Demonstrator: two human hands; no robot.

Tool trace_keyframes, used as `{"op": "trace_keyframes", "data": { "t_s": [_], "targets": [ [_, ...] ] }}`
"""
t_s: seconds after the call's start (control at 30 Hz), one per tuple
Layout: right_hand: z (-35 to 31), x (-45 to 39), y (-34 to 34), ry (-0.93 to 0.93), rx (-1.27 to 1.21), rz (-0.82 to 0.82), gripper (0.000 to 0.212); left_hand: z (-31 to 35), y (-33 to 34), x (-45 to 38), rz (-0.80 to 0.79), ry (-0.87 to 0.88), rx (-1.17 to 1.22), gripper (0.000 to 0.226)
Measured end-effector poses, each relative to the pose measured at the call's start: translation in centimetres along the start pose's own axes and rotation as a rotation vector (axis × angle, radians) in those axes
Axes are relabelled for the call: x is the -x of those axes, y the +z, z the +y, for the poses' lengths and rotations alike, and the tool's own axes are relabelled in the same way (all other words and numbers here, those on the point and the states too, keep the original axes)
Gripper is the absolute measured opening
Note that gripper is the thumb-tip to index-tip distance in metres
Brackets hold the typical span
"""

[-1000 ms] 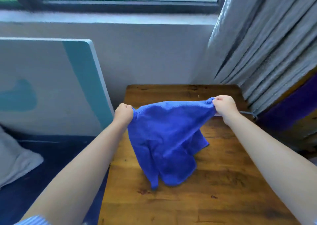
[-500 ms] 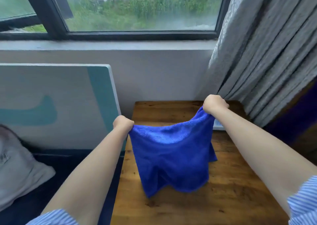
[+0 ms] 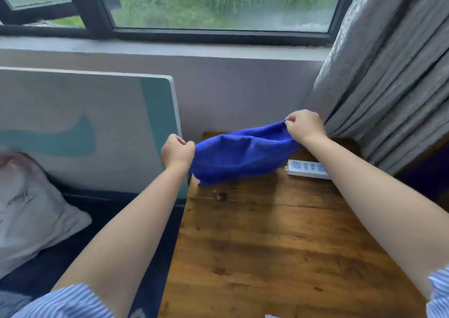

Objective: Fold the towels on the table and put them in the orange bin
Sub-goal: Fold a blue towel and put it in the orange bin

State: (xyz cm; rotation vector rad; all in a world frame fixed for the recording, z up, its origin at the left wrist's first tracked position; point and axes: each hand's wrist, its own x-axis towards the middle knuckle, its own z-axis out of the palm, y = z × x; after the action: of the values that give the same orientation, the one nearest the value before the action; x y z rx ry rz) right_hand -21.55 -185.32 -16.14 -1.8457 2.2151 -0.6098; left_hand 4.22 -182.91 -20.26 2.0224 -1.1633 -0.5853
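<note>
1. Two fists carry the load: our left hand (image 3: 177,153) pinches one corner of the blue towel (image 3: 239,156), fingers curled tight over the cloth, and our right hand (image 3: 305,126) pinches the opposite corner the same way, held a little higher and farther back.
2. Between the two grips the towel hangs in a loose, billowing sling above the far end of the wooden table (image 3: 267,245). Its lower edge is near the tabletop, though we cannot tell whether it touches.
3. Just beside the towel's right side, a white power strip (image 3: 308,169) lies on the table, partly behind our right forearm. A grey curtain (image 3: 388,75) hangs close behind the right hand.
4. Left of the table stand a painted panel (image 3: 85,128) and a pillow (image 3: 31,208). No orange bin shows in this view, so we cannot say where it is.
5. Judged from here, the fold has not begun; the cloth needs spreading flat first.
6. Risks as we see them: laying the towel down so far back could drape it over the power strip and leave a lumpy fold. The uneven height of our hands could set the edge down skewed. A slack pinch could drop a corner off the table's left edge.
</note>
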Motion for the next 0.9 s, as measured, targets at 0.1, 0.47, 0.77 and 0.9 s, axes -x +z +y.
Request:
{"op": "trace_keyframes", "data": {
  "t_s": [0.1, 0.47, 0.77, 0.9],
  "targets": [
    [3.0, 3.3, 3.9, 0.170, 0.108, -0.214, 0.028, -3.5, 1.0, 2.1, -0.313, -0.055, -0.405, 0.005],
    [13.3, 16.9, 14.0, 0.335, 0.438, -0.906, 0.032, -16.2, 5.9, 10.5, -0.758, -0.211, -0.908, 0.024],
    [12.1, 13.7, 15.1, 0.342, 0.317, -0.724, 0.014, -15.0, 8.2, 7.9, -0.731, -0.148, -0.869, 0.024],
    [10.8, 9.3, 15.2, 0.279, 0.216, -0.663, 0.024, -12.9, 10.0, 4.8, -0.707, -0.130, -0.859, 0.025]
  ]
}}
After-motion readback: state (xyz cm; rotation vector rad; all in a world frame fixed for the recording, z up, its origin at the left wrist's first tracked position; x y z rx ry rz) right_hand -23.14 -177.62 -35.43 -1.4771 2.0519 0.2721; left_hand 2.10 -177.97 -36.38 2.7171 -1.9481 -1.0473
